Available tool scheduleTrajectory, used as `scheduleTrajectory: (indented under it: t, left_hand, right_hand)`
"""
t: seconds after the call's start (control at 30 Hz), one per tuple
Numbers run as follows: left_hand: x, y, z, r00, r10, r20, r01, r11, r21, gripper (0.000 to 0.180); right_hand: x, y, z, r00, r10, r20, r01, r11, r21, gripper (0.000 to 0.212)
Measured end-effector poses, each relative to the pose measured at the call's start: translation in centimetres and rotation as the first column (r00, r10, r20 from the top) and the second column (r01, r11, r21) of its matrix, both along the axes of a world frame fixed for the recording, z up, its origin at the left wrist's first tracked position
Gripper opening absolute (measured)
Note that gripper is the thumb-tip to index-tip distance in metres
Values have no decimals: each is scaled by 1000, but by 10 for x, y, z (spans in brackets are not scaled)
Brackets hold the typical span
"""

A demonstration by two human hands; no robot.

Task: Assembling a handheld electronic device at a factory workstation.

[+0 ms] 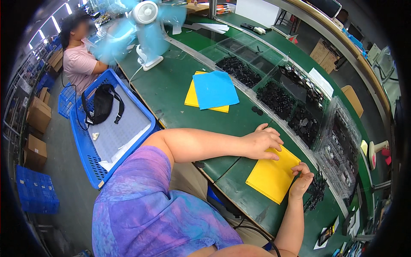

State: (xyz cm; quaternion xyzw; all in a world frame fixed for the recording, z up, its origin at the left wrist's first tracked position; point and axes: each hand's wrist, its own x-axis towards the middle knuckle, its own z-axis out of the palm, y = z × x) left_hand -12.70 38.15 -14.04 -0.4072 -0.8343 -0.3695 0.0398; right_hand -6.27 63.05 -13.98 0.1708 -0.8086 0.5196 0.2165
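- Workshop floor with stacked cartons and blue crates lies left of a long, dark green desk (171,100) with a scuffed top.
- On the desk's near side, in front of the person, lies a bright yellow, square, cloth-like piece (269,177), turned cornerwise.
- This yellow piece looks flat, smooth and evenly coloured, with straight sides; its lower-left edge shows a doubled line, like thin layers lying almost flush.
- Left hand (262,142) reaches across its upper corner, the grip loosely spread, bent fingers over the yellow surface.
- Right hand (302,181) is at its right corner, fingers curled; whether this grip pinches the edge, I cannot tell.
- Slim black parts (315,192) lie in a loose heap just beside the right hand.
- Farther up the desk, a sky-blue square sheet (217,91) overlaps another yellow square sheet (191,98), both well apart from the hands.
- Along the desk's middle, clear plastic compartments hold small black pieces (274,97).
- A white and pale-blue fan (146,13) stands at the far end.
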Motion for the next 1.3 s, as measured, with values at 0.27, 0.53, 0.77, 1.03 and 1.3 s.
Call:
scheduleTrajectory:
  t: [0.27,0.53,0.77,1.03,1.3]
  left_hand:
    - [-1,1,2,999,-18,27,17,1000,22,36]
    - [0,-2,-1,997,-34,74,28,996,86,41]
    - [-3,-1,0,997,-22,70,21,1000,15,36]
    - [-3,0,6,1000,12,4,-11,999,-48,33]
    - [-5,1,-2,993,84,-80,-101,964,-246,66]
  right_hand:
    - [0,1,2,1000,-13,-6,14,998,58,82]
    - [0,0,-1,999,-33,17,32,999,44,79]
    - [-3,5,-10,1000,-8,1,8,1000,-21,58]
    - [-8,8,-4,998,-58,15,57,996,68,48]
    - [-5,2,-2,996,-76,44,71,993,98,42]
